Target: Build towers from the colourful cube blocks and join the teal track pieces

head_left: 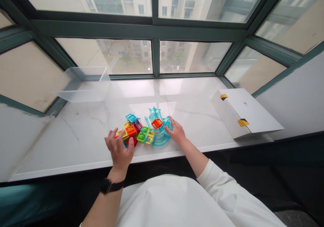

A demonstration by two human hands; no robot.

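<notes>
A pile of colourful plastic building pieces (pixel 131 130) in red, orange, yellow, green and blue lies near the front edge of the sill. Clear blue curved track pieces (pixel 162 138) rest at the pile's right side, with an orange-red square piece (pixel 157 123) on top of them. My left hand (pixel 119 147) is at the pile's left end, its fingers spread over the pieces. At the right edge of the blue track pieces is my right hand (pixel 176 130), with thumb and fingers apart; its fingertips are at the blue plastic.
The white marble-patterned sill (pixel 83 149) runs under a green-framed window. A clear plastic bin (pixel 86 95) stands at the back left. On the right is a white box (pixel 250 112) with yellow-and-black tape on its edge.
</notes>
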